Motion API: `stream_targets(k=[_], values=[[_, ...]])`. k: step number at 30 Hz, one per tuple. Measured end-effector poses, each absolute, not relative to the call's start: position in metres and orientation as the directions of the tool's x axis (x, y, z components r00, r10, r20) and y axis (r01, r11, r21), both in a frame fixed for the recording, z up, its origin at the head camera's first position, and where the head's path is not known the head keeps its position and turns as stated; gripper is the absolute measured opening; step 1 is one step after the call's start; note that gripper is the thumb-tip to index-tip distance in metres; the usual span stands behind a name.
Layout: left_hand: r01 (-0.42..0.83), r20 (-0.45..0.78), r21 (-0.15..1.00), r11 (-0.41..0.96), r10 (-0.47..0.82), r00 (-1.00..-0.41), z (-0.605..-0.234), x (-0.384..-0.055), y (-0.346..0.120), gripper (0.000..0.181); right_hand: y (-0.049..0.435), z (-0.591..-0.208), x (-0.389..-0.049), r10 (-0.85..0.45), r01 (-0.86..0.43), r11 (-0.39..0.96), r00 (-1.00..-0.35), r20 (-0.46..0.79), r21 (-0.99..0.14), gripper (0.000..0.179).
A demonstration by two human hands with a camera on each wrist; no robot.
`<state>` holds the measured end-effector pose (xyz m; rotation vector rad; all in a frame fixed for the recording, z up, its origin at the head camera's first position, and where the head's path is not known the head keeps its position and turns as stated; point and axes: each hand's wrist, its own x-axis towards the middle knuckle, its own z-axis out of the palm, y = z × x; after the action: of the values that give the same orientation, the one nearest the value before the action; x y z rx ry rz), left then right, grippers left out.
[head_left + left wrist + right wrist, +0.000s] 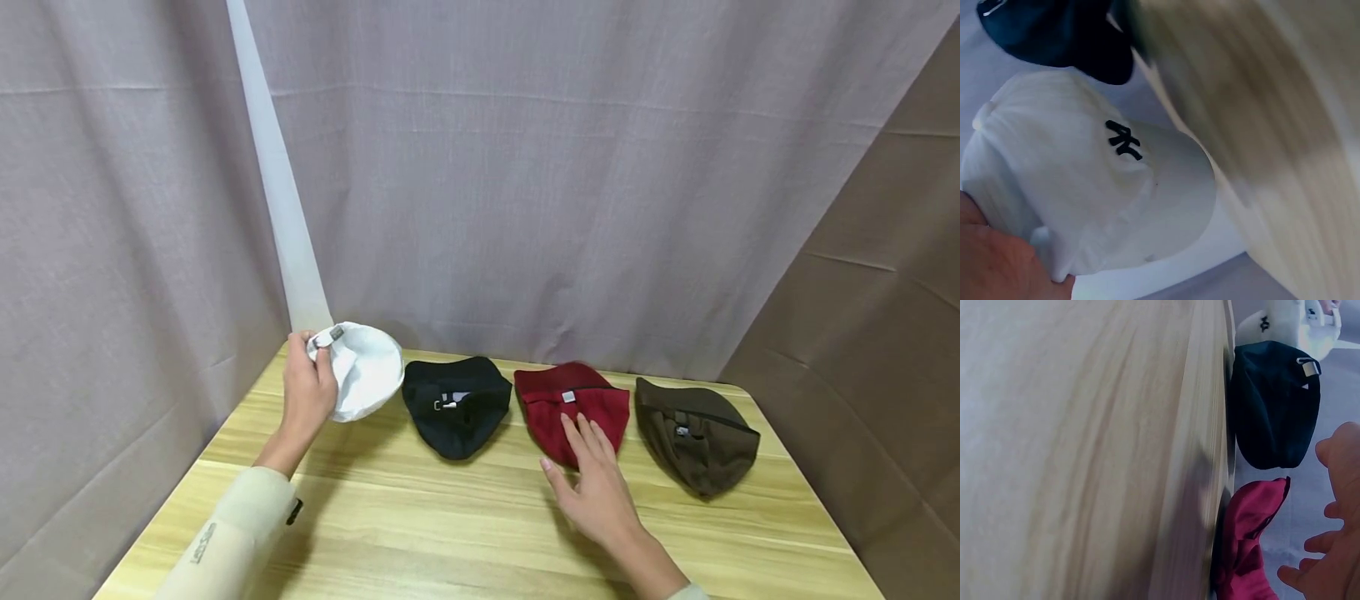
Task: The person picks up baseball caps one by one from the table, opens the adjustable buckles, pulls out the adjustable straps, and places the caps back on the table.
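Note:
My left hand (309, 390) pinches a white baseball cap (369, 373) by its back strap, at the left end of the table. Dark letters mark the front of that cap in the left wrist view, above its brim (1182, 187). My right hand (596, 492) hovers with spread, relaxed fingers in front of a red cap (536, 383), overlapping its lower part in the head view. Nothing is held in it. The red cap lies with its back strap and metal buckle facing me. Left of it sits a black cap (459, 433), between the red and white ones.
A brown cap (708, 458) lies at the right of the row on the wooden table (420, 533). Grey curtains (525, 208) hang behind the table, and a brownish curtain (885, 350) borders its right side. A pale strip (281, 183) runs down the back curtain.

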<state>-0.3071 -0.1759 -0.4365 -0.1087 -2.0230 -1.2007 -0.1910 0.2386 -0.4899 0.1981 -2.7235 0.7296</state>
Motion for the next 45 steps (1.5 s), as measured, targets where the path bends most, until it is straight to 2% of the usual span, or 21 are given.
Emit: stream_targets(k=[6,14,22,30,36,45], values=[[0.505,0.685,0.716,0.483,-0.342,-0.643,-0.419,-0.306,-0.164,0.019,0.237,-0.49,-0.19,-0.052,-0.209,0.859,-0.944,0.327,-0.467,0.079],[0.669,0.795,0.605,0.431,-0.29,-0.533,-0.395,-0.306,-0.124,0.014,0.238,-0.488,-0.191,-0.053,-0.219,0.86,-0.937,0.346,-0.462,0.077],[0.716,0.829,0.558,0.42,-0.237,-0.507,-0.392,-0.309,-0.075,0.01,0.238,-0.489,-0.189,-0.054,-0.219,0.857,-0.938,0.342,-0.467,0.075],[0.764,0.873,0.437,0.474,-0.018,-0.487,-0.421,-0.303,-0.05,0.008,0.236,-0.487,-0.186,-0.082,-0.28,0.834,-0.915,0.394,-0.476,0.072],[0.762,0.865,0.388,0.519,0.082,-0.495,-0.436,-0.298,-0.046,0.014,0.234,-0.484,-0.185,-0.131,-0.356,0.817,-0.881,0.455,-0.454,0.071],[0.719,0.77,0.453,0.527,0.174,-0.613,-0.445,-0.292,-0.047,0.018,0.235,-0.484,-0.186,-0.154,-0.381,0.822,-0.865,0.478,-0.424,0.07]])
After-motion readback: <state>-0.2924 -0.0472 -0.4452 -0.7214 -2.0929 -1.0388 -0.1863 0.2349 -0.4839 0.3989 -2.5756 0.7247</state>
